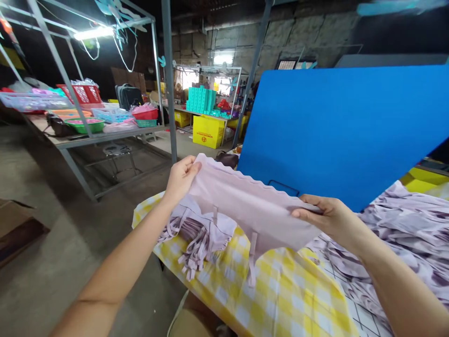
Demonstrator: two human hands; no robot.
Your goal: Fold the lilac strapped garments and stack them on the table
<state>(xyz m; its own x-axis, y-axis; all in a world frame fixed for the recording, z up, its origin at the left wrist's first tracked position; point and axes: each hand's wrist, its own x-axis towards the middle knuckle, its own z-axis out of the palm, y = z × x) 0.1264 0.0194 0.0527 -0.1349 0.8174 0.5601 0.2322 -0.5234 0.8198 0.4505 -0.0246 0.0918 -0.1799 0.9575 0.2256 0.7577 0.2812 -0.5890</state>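
A pale lilac garment (242, 201) with a scalloped edge and hanging straps is stretched between my two hands, above the table. My left hand (182, 177) pinches its left end, thumb on top. At the opposite end, my right hand (324, 213) grips the fabric between thumb and fingers. Below and behind the garment lies a stack of similar lilac pieces (199, 229), their straps bunched toward the near table edge. The stack is partly hidden by the held piece. What kind of garment it is, I cannot tell for certain.
A yellow-and-white checked cloth (280, 290) covers the table. Heaped lilac fabric (414, 248) lies on the right, and a large blue board (336, 131) rises behind. Across the aisle stands a metal-framed table (122, 134) with baskets. A yellow box (208, 131) sits farther back.
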